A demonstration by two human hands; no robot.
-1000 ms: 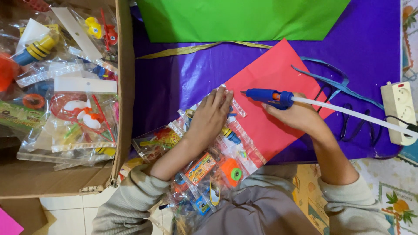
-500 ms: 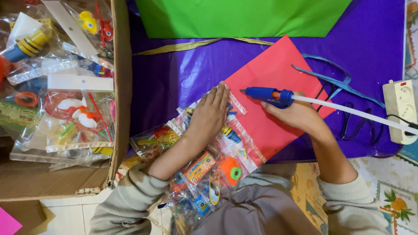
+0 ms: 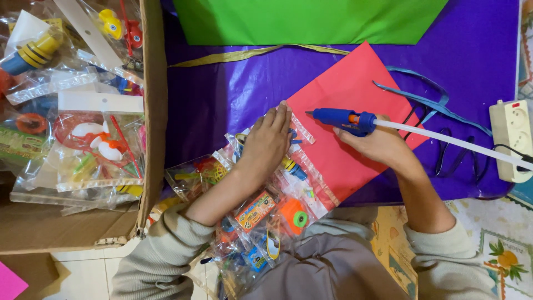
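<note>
The glue gun (image 3: 341, 120) lies level over the red sheet (image 3: 355, 89), blue with an orange collar, its nozzle pointing toward the left hand and ending just short of it; a white glue stick (image 3: 449, 141) runs out of its back toward the right edge of the view. The right hand (image 3: 377, 145) is wrapped around the gun from below, fingers closed on its grip, resting on the red sheet. The left hand (image 3: 266, 145) lies flat, palm down, fingers together and stretched out, pressing a clear toy packet (image 3: 302, 178) against the near corner of the red sheet; it clasps nothing. That packet is the top one of a string of small plastic packets (image 3: 261, 222) with bright toys inside, which trails down across the person's lap. The red sheet sits tilted on a purple sheet (image 3: 222, 94), which covers the work surface. A green sheet (image 3: 305, 19) lies at the far side, with a yellowish strip (image 3: 239, 55) just below it. Blue ribbon (image 3: 433, 97) loops beside the red sheet on the right, and past it sits a white power strip (image 3: 511, 139) with a dark cord. On the left stands an open cardboard box (image 3: 152, 111) full of more bagged toys (image 3: 89, 139).
</note>
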